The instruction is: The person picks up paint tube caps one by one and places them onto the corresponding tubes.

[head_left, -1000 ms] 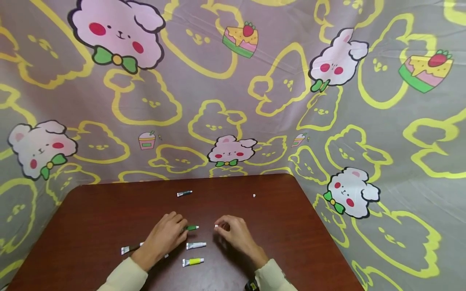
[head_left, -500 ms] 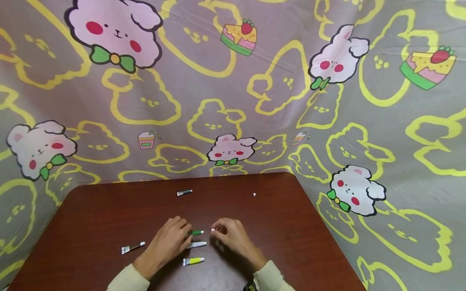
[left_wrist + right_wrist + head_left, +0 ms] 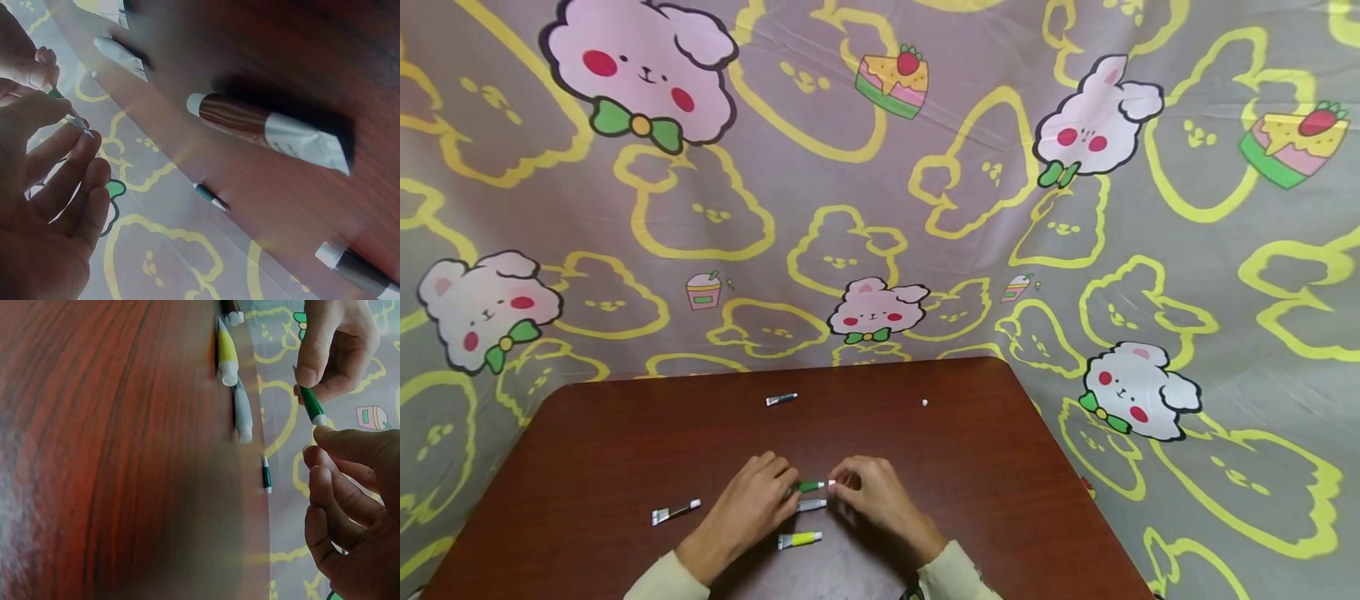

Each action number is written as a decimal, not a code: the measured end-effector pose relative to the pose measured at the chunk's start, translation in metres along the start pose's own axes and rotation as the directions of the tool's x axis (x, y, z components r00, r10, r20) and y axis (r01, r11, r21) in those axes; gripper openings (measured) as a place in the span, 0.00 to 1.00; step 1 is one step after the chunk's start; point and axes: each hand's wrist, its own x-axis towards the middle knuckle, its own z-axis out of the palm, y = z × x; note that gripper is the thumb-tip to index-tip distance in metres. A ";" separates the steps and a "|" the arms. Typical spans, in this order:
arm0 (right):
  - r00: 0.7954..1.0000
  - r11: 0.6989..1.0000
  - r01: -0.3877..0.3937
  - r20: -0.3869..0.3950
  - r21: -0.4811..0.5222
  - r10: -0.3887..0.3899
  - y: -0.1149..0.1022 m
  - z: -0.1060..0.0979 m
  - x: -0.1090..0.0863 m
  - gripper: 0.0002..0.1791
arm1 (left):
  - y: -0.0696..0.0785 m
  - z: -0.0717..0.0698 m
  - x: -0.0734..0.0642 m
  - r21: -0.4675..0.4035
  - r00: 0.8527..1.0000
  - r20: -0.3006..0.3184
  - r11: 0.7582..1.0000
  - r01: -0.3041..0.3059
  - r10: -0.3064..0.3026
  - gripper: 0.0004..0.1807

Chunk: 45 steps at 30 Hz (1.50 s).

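Note:
My left hand (image 3: 748, 504) pinches a small green paint tube (image 3: 310, 403) between thumb and fingers, its white end pointing right. My right hand (image 3: 880, 500) holds a small white cap (image 3: 831, 482) between thumb and forefinger, right at the tube's tip. In the right wrist view the right fingertips cover most of the cap. Both hands are close over a silver-white tube (image 3: 812, 505), and a yellow tube (image 3: 800, 540) lies nearer to the person. A brown tube (image 3: 234, 119), hidden behind the left arm in the head view, lies below the left wrist.
A dark brown tube (image 3: 676, 512) lies left of the left hand on the wooden table (image 3: 1000, 517). Farther back are a dark teal tube (image 3: 781, 399) and, to the right, a tiny white cap-like piece (image 3: 925, 402). A patterned cloth (image 3: 880, 183) hangs behind the table.
The left hand has shifted right and slightly nearer with the green tube. The right hand has come left with the cap, narrowing the gap until cap and tube tip are together.

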 end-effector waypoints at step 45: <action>0.996 0.995 0.075 -0.051 -0.071 -0.079 -0.011 0.012 0.001 0.14 | -0.001 -0.001 -0.003 -0.081 0.996 -0.071 0.995 -0.064 0.058 0.12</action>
